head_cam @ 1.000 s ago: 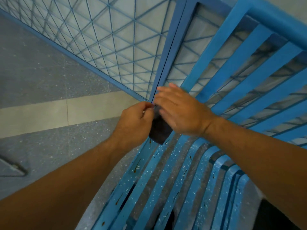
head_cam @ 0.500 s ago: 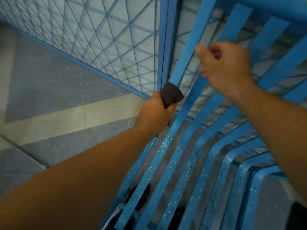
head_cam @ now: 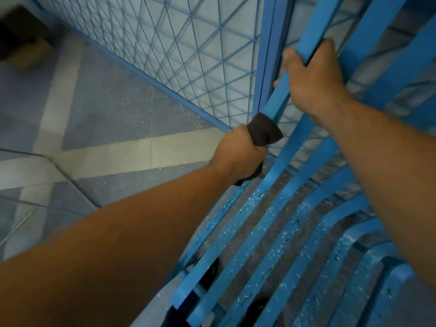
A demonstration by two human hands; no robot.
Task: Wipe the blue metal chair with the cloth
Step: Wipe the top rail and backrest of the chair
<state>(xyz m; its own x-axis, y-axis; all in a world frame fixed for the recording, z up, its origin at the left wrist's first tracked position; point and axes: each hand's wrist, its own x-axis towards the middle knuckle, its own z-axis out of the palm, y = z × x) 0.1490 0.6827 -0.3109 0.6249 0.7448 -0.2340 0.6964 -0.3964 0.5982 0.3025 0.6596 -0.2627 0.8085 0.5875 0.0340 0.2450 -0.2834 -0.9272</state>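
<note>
Though partly hidden, cloth [head_cam: 264, 129] in left hand [head_cam: 238, 154]

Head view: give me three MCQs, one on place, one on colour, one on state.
1. Where is the cloth? A. on the floor B. wrapped round a chair slat in the left hand C. folded on the seat
2. Cloth colour? A. dark brown B. white C. yellow
3. State of the right hand? A. hanging free B. gripping a chair slat C. holding the cloth
Answers: 1 B, the fist closes round cloth and slat; 2 A, it looks dark brown; 3 B, its fingers curl round the slat further up.
</note>
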